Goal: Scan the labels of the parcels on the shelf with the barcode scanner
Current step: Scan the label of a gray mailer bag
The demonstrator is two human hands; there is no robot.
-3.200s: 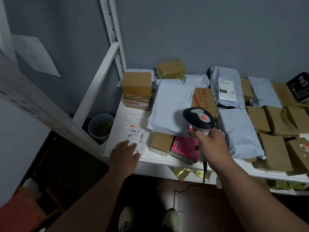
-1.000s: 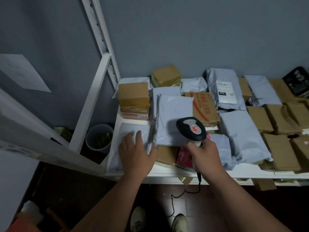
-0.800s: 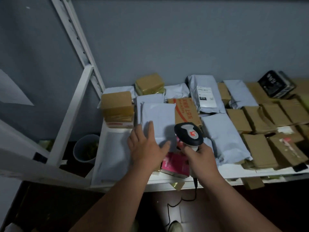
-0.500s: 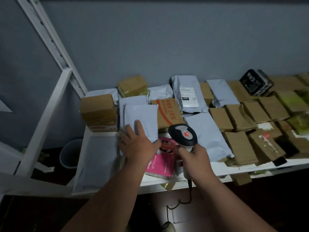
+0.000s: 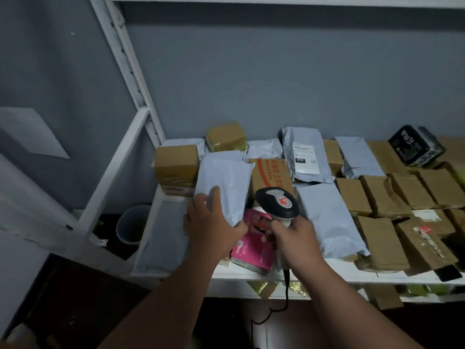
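The left hand (image 5: 212,229) is laid on the near end of a grey bag parcel (image 5: 224,187), with the fingers spread over the top and the thumb tucked under the edge, so the bag is gripped. The barcode scanner (image 5: 276,204) is held tight by its handle in the right hand (image 5: 294,239), and its head is pointed toward the back of the shelf (image 5: 327,272). A black cord is seen hanging down from the handle.

A pink box (image 5: 253,244) is found just under and between the two hands. A flat grey bag (image 5: 163,238) is laid to the left. Brown boxes and more grey bags are spread over the shelf to the right. One grey bag at the back is marked with a white label (image 5: 305,157).
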